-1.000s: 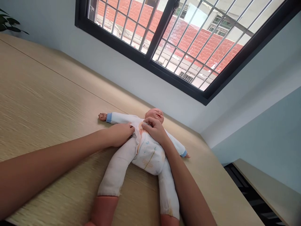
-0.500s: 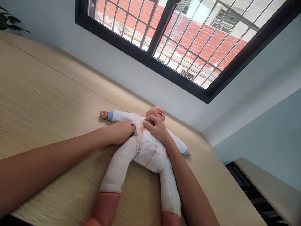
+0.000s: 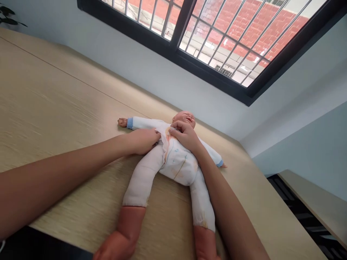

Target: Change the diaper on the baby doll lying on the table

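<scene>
A baby doll (image 3: 138,184) lies on its back on the wooden table, head away from me and legs towards me. It has a white top with blue cuffs, and a white diaper (image 3: 179,164) with printed patterns is around its hips. At the doll's waist on the left, my left hand (image 3: 146,140) has its fingers curled on the diaper's side edge; the fingertips are partly hidden. My right hand (image 3: 187,136) pinches the diaper's upper front edge near the belly, thumb and fingers closed.
The wooden table (image 3: 67,97) runs back to a wall under a barred window (image 3: 173,47). Plant leaves (image 3: 9,18) show at the far left. A second, dark-sided piece of furniture (image 3: 311,202) stands at the right beyond the table edge.
The view has tilted down slightly, so the doll and both hands appear higher and a little to the right. Both hands keep about the same place on the diaper.
</scene>
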`<state>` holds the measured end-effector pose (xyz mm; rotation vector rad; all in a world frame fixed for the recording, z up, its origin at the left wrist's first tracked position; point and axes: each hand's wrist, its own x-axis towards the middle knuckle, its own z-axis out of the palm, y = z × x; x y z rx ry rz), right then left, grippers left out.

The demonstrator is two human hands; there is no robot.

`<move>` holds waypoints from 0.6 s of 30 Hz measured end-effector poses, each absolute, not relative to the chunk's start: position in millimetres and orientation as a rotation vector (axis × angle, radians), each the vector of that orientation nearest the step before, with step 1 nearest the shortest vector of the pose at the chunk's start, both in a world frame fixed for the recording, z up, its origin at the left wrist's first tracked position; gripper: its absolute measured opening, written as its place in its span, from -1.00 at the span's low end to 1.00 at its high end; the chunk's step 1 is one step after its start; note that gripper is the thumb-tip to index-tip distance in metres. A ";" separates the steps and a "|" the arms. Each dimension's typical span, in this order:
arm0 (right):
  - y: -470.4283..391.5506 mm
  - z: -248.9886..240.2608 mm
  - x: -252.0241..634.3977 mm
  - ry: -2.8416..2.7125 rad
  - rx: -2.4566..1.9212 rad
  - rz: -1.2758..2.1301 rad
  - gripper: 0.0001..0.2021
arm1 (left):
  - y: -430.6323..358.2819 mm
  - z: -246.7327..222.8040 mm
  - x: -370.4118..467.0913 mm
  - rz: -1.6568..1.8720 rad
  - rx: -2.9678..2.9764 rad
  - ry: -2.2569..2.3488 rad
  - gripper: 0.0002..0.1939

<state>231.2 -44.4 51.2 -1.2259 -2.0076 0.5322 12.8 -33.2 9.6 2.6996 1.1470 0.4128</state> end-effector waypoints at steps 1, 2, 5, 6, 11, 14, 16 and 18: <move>-44.0 51.2 231.4 -2.008 -1.222 0.531 -0.85 | -31.8 11.3 12.3 0.418 2.716 1.150 -0.73; -43.7 51.2 231.5 -2.006 -1.223 0.533 -0.84 | -30.3 13.4 11.8 0.407 2.737 1.150 -0.75; -43.2 51.3 231.7 -2.000 -1.218 0.541 -0.84 | -28.2 21.9 11.7 0.514 2.698 1.183 -0.78; -43.2 51.5 231.6 -2.004 -1.210 0.547 -0.84 | -29.1 25.2 12.1 0.603 2.650 1.192 -0.80; -43.1 51.7 230.2 -2.017 -1.167 0.587 -0.83 | -43.5 40.2 15.9 1.013 2.463 1.103 -0.83; -41.4 49.3 230.4 -2.021 -1.154 0.591 -0.82 | -54.0 44.8 19.7 1.057 2.451 0.965 -0.82; -41.3 49.0 230.7 -1.998 -1.155 0.575 -0.85 | -59.1 45.3 22.6 1.046 2.496 0.868 -0.80; -45.3 53.1 229.6 -1.937 -1.161 0.426 -0.87 | -62.0 44.1 25.1 1.020 2.543 0.823 -0.75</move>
